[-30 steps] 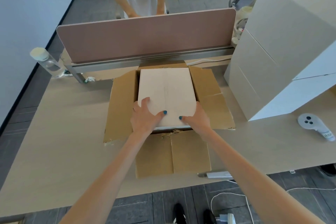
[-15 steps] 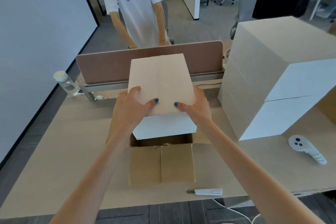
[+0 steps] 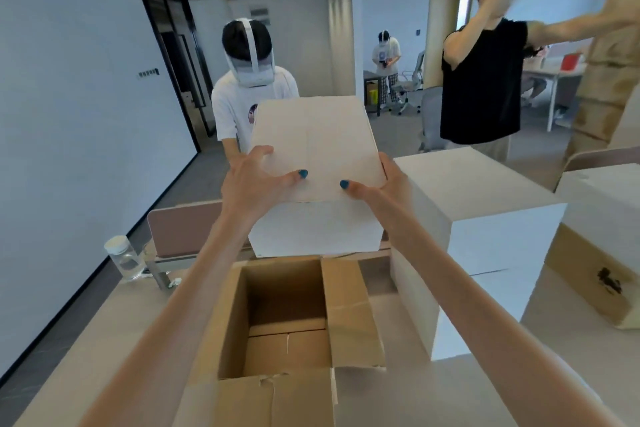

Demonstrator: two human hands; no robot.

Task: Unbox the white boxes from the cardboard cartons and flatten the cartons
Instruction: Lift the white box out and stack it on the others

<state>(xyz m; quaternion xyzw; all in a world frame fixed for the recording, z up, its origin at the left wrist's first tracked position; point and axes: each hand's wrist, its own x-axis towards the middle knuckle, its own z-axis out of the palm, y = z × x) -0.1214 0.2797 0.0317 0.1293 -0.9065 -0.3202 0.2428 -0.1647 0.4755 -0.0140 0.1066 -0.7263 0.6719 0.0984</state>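
One white box [image 3: 315, 149] is held in the air just above the one open carton [image 3: 287, 315], whose four flaps are spread out on the desk [image 3: 104, 340]. The left hand [image 3: 249, 184] and the right hand [image 3: 384, 187] clamp its two sides, thumbs pressed on top. Two more white boxes [image 3: 485, 218] are stacked to the right. Beyond them, a second carton [image 3: 588, 277] bears a black mark too blurred to read. One capped bottle [image 3: 121, 256] stands at the left.

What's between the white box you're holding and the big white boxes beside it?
Only the right hand, gripping the held white box beside the white stack; the head view shows it.
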